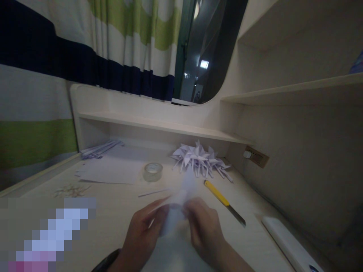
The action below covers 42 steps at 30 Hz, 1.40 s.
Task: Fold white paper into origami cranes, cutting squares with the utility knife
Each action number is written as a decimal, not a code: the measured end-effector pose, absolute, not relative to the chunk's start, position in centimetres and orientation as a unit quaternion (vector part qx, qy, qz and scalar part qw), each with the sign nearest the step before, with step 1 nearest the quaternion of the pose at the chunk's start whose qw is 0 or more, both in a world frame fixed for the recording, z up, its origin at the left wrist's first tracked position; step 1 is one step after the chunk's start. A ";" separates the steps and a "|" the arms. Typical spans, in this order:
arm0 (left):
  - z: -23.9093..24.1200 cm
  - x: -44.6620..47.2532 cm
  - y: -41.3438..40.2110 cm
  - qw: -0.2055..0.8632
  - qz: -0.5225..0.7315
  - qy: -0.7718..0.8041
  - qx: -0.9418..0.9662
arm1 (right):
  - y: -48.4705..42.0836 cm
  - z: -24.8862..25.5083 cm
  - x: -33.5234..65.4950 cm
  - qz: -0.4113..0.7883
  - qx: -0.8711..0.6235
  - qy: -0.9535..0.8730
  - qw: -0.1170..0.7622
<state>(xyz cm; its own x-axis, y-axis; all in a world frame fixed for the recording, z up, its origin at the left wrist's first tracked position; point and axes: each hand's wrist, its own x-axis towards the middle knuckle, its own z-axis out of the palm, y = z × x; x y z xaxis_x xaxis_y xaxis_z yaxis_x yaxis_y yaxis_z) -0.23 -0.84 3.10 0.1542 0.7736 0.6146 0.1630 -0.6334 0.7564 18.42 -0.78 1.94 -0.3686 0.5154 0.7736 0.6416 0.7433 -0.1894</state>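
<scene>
Wore a dark band or cuff (107, 260) at the left wrist. Pinched the left edge of a white paper (170, 222) between thumb and fingers of the left hand (146, 228); pinched the right edge likewise in the right hand (204, 226), fingertips together on the paper. Held it in the gap between both sets of fingers, neither hand nearer, with long axis running away from the body and leaning slightly right, far end pointing toward a heap of paper pinwheels (198, 156). Could not make out folds or layers through motion blur.

Had a white slab-like object (286, 238) well apart on the right, near the desk's (241, 251) wall side. Found tighter room just beyond the right hand, beside a yellow cutter (217, 192) with blade slanting toward the body, and more room on the left. Met a thin paper strip (153, 193) just past the left fingertips, small scattered bits (72, 190) farther left, then a tape roll (153, 172), white sheets (113, 166) and a strip bundle (102, 149). Reached the desk's back edge under a low shelf (159, 124), with a striped curtain (136, 45) behind.
</scene>
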 end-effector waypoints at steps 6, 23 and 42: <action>3.5 -0.2 -1.2 0.291 0.544 0.340 0.710 | -0.6 2.1 18.3 -0.037 -0.356 -0.823 0.441; 2.9 -0.1 -1.0 0.261 0.544 0.351 0.716 | -0.6 1.8 18.2 -0.039 -0.376 -0.823 0.424; 0.7 0.6 -0.9 0.178 0.558 0.336 0.738 | -0.3 0.9 17.7 -0.024 -0.389 -0.788 0.477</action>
<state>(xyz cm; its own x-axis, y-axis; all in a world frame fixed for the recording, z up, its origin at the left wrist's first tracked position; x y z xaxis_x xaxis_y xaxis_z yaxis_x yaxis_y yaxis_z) 0.56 -0.89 0.70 0.1524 0.6941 0.7035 0.2963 -0.7112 0.6375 17.66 -0.33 0.94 -0.2435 0.5897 0.7701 0.6358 0.6966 -0.3324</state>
